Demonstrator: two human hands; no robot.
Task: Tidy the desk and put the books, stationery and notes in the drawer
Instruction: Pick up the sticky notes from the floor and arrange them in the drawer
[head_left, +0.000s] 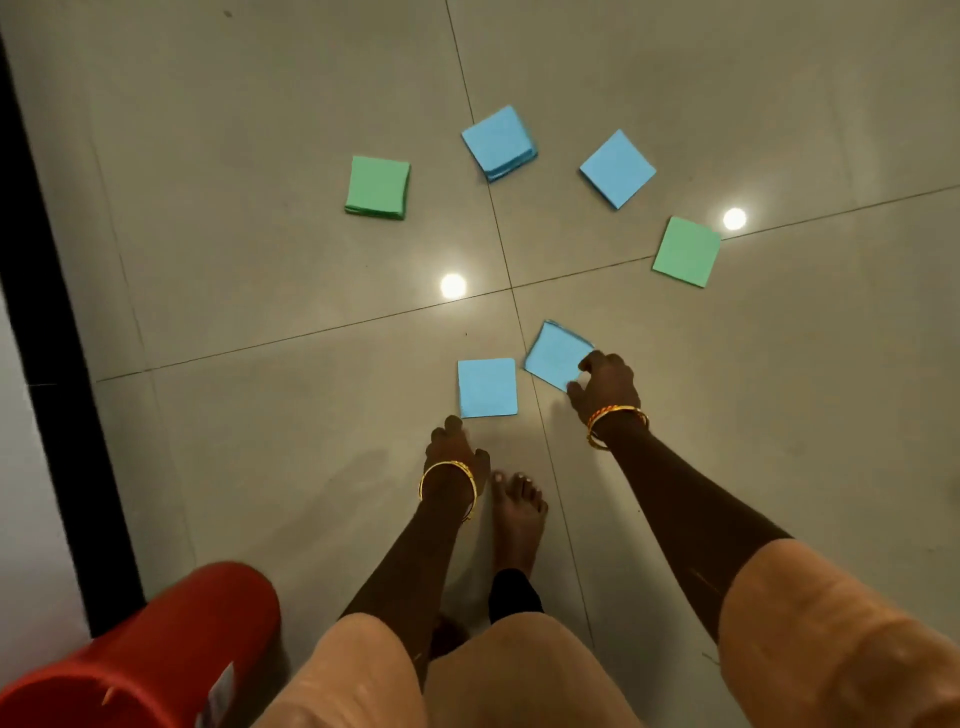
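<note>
Several pads of sticky notes lie scattered on the grey tiled floor. My right hand (605, 384) pinches the near corner of a blue pad (553, 353), which is tilted up off the floor. Just left of it a second blue pad (487, 387) lies flat. My left hand (453, 449) hangs close below that flat pad, fingers curled and holding nothing. Farther away lie a green pad (377, 187), two more blue pads (500, 143) (617, 169) and another green pad (687, 252).
A red plastic stool or bucket (156, 654) stands at the lower left beside a black vertical edge (47, 322). My bare foot (517, 512) stands on the tiles between my arms. Two ceiling lights reflect on the glossy floor.
</note>
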